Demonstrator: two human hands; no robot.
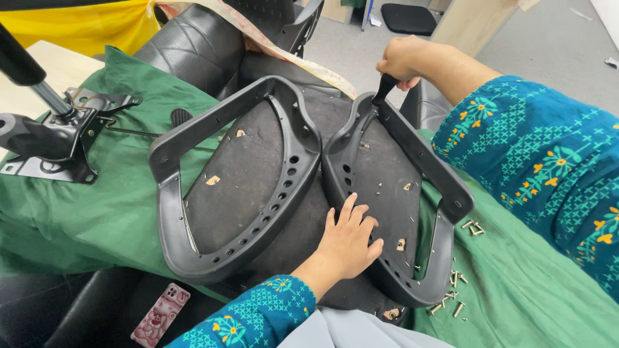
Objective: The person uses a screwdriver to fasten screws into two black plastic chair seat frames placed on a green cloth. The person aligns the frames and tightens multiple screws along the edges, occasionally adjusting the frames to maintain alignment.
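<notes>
Pressing down with your left hand [348, 241], you keep the fingers open and spread flat on the inner side of the right armrest [393, 193], near its lower end. Your right hand [401, 59] is closed around a black tool handle [383, 89] at the upper end of that same armrest. This armrest lies on the dark underside of the seat [258, 174], at its right edge, and the left armrest [238, 174] lies just beside it. The seat rests on a green cloth [77, 212]. Loose screws [454, 293] are scattered on the cloth near its lower right corner. A metal chair mechanism [58, 135] sits at the left edge of the cloth. A phone [161, 314] lies below.
</notes>
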